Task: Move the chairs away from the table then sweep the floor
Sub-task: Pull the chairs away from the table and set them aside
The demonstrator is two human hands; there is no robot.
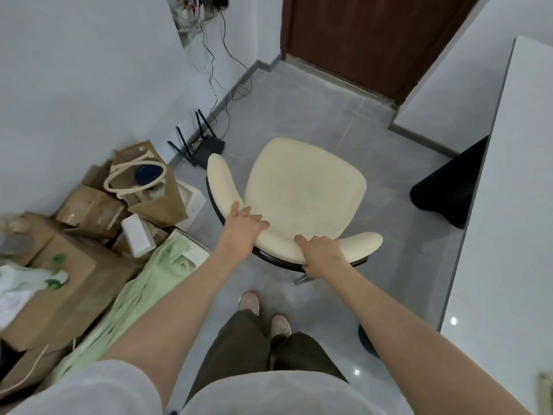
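Nearest, both hands clamp the curved backrest of the cream chair (302, 187): the left hand (242, 227) wraps its left bend, the right hand (321, 254) grips the middle, fingers curled over the pad and thumb under the dark frame. The chair stands on the grey floor (374, 115), beside the white table (514, 175) at the right. To move it well, keep both grips even and drag straight, probably toward the open tiles by the door (374, 37). Boxes and bags (89, 235) crowd the left; a router (206, 145) and trailing cables lie just beyond the seat.
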